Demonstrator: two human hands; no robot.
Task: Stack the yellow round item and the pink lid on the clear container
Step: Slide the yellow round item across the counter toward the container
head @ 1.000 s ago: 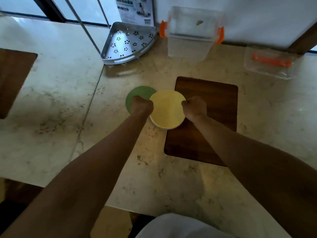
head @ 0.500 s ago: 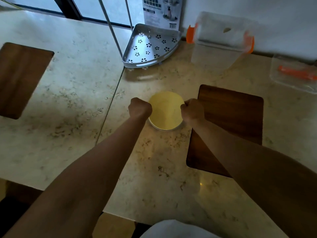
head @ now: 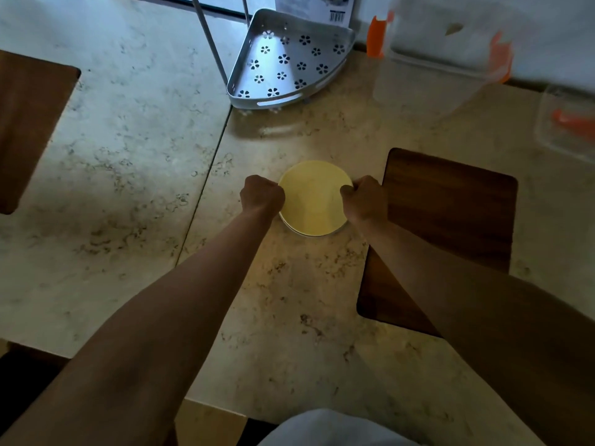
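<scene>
The yellow round item sits flat over the marble counter at the centre of the view, with a pale rim of something beneath it showing along its near edge. My left hand grips its left edge and my right hand grips its right edge, both with fingers curled shut. A clear container with orange latches stands at the back right against the wall. No pink lid shows, and the green disc is hidden.
A dark wooden board lies just right of my right hand. A perforated metal corner shelf stands at the back centre. A second clear box with an orange piece sits at the far right. Another wooden board lies at the left edge.
Both hands have carried the yellow item left off the wooden board onto the marble, over where the green disc lay. The green disc no longer shows.
</scene>
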